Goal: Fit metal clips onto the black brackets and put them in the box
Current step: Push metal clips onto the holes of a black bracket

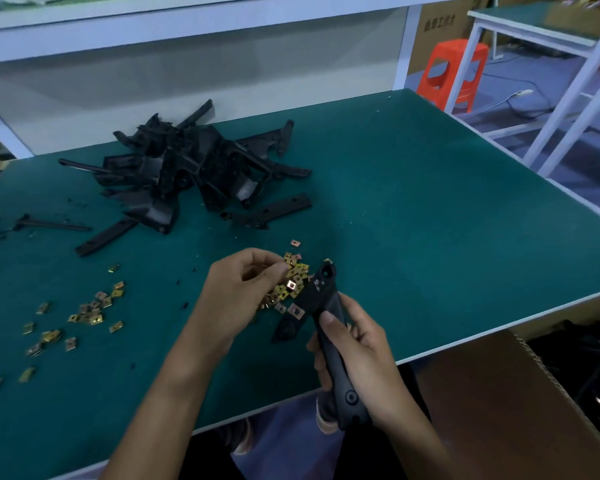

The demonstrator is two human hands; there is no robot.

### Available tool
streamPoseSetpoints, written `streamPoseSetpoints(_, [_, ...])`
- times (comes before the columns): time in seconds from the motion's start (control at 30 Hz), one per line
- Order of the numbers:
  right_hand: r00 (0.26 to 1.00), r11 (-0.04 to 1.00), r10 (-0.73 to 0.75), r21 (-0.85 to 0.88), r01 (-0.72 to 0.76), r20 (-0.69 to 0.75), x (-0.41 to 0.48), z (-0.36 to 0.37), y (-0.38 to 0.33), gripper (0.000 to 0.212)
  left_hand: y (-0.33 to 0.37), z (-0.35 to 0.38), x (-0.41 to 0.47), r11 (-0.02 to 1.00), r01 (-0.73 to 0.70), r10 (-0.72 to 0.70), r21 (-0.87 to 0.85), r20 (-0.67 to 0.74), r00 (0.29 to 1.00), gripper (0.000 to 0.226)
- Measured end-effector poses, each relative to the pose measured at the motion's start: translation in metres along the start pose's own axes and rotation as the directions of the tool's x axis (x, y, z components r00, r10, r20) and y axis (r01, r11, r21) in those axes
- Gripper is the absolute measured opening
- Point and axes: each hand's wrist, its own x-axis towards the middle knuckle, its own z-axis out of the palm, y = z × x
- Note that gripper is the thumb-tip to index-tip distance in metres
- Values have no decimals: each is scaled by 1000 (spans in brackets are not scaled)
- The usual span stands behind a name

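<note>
Right hand (357,344) fingers wrap the black bracket (323,299) to hold it steady, so left hand (243,285) fingers, pinching a metal clip (290,285), can push it on.

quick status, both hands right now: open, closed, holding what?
Left hand: closed, pinching a metal clip.
Right hand: closed, gripping a black bracket.
</note>
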Motion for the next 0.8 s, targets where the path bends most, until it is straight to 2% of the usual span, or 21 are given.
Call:
streamPoseSetpoints(0.17, [999,998,-4,-62,8,53,-1,0,0,23,-5,-5,-20,944,160,-140,-288,89,986,23])
streamPoseSetpoints(0.3, [997,995,5,-98,2,75,-2,0,-1,28,-7,-4,-26,896,176,-160,-408,73,984,24])
streamPoseSetpoints(0.4, [996,994,15,-112,-6,83,-2,0,-1,30,-4,-2,-28,890,166,-149,-424,72,986,19])
streamPoseSetpoints(0.53, [995,991,26,-131,-13,100,-2,-1,-1,31,0,1,-32,910,153,-120,-384,109,987,24])
streamPoseSetpoints(0.8, [992,987,47,-157,-28,116,-1,-1,-2,30,5,6,-35,897,105,-91,-429,54,994,22])
